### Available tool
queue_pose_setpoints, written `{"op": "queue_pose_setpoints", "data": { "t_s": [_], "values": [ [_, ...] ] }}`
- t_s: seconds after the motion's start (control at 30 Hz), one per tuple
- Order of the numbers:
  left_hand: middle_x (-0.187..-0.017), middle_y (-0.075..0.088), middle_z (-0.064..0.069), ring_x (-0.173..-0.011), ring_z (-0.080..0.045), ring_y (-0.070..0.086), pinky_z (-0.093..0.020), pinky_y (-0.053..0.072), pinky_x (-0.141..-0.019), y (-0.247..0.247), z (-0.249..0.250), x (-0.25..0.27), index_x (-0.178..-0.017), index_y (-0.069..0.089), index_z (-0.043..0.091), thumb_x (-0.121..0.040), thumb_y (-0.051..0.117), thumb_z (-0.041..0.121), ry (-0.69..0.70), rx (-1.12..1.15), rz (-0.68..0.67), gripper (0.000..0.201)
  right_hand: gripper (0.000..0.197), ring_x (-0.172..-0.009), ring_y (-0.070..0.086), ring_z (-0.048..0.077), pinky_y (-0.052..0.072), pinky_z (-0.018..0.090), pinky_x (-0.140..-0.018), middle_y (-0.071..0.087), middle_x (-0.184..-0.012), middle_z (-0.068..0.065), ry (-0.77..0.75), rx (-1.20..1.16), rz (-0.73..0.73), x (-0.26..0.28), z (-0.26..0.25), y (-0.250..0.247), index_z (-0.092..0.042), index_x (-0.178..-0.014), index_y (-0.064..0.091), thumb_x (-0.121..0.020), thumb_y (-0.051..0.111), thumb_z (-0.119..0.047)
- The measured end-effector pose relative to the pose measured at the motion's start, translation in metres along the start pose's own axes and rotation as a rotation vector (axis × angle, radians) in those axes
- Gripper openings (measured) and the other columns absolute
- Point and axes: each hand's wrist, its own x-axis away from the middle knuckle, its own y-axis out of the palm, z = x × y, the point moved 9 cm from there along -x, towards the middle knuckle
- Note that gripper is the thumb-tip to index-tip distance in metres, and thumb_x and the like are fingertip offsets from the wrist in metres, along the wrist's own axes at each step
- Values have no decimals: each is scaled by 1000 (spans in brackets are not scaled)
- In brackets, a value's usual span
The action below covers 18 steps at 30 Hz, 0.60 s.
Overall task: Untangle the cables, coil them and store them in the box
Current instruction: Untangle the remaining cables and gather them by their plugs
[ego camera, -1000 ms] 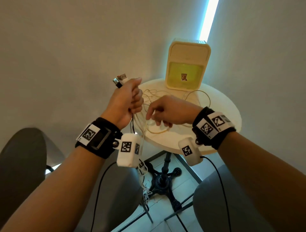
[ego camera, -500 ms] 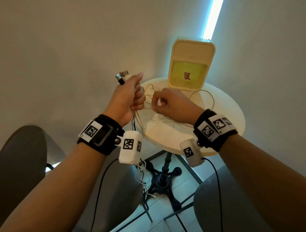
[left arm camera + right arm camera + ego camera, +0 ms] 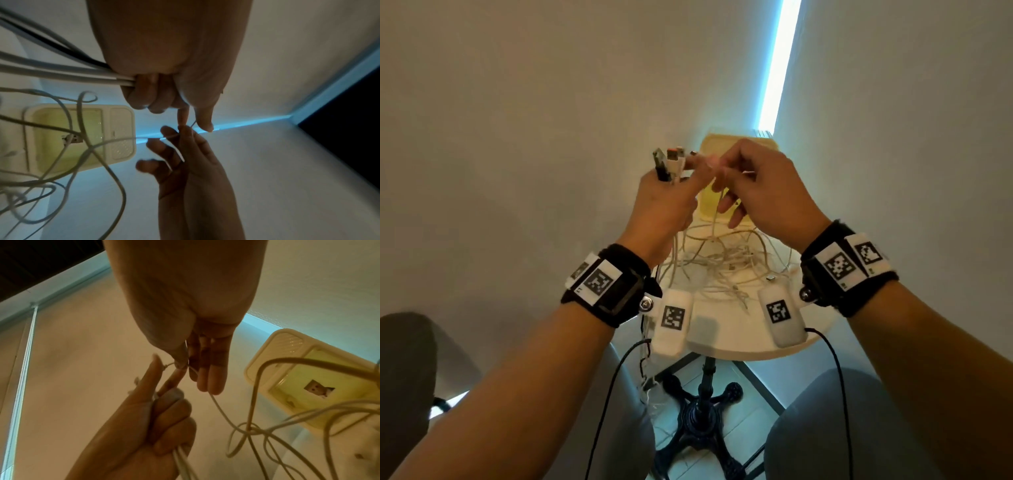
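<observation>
Cables lie in a loose pale tangle on the round white table, directly below both raised hands, with several strands rising from the heap into the grips. The left hand is clenched round a bundle of cords — white ones and a black one — whose plugs stick out above its fist; its index finger and thumb are stretched toward the other hand. The right hand pinches one thin white cable between thumb and forefinger, its other fingers relaxed and spread, and that strand drops from the pinch into a knot-like crossing with the rest. The two sets of fingertips meet or nearly meet; contact is too blurred to settle.

The box — cream rim, yellow-green inside — stands just beyond the hands at the far side of the table, mostly hidden behind them in the head view. A small picture label sits on its inner face; no writing on it can be read. Square black-and-white coded markers show on the wristbands and the wrist-camera housings; they carry no legible words.

Some strands from the left grip hang past the near-left table edge toward the floor beside the black pedestal base. Plain walls close in behind the box and to either side, with a bright light strip in the corner.
</observation>
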Motion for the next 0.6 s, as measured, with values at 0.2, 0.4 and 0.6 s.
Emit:
{"op": "queue_pose_setpoints", "data": {
  "t_s": [0.2,0.4,0.6],
  "values": [
    [-61,54,6,-47,-6,41,-20,35,-47,18,-10,0,-87,67,10,-102,71,36,-3,-29,47,31,5,-68,76,27,65,49,-58,72,-88,13,22,-70,36,6,14,4,-5,-103,65,-104,60,-7],
    [-58,57,4,-47,-7,50,-17,40,-47,18,-12,-4,-80,66,8,-104,67,36,-1,5,94,37,3,-67,74,26,65,51,-60,73,-82,12,24,-98,37,11,23,13,-5,-99,65,-101,64,-3],
    [-58,59,3,-46,-5,52,-14,40,-47,21,-7,-7,-85,68,2,-105,65,38,-2,-31,68,42,3,-69,73,28,65,52,-60,72,-85,15,-30,-163,55,13,20,12,-1,-100,69,-100,65,-3]
  ]
}}
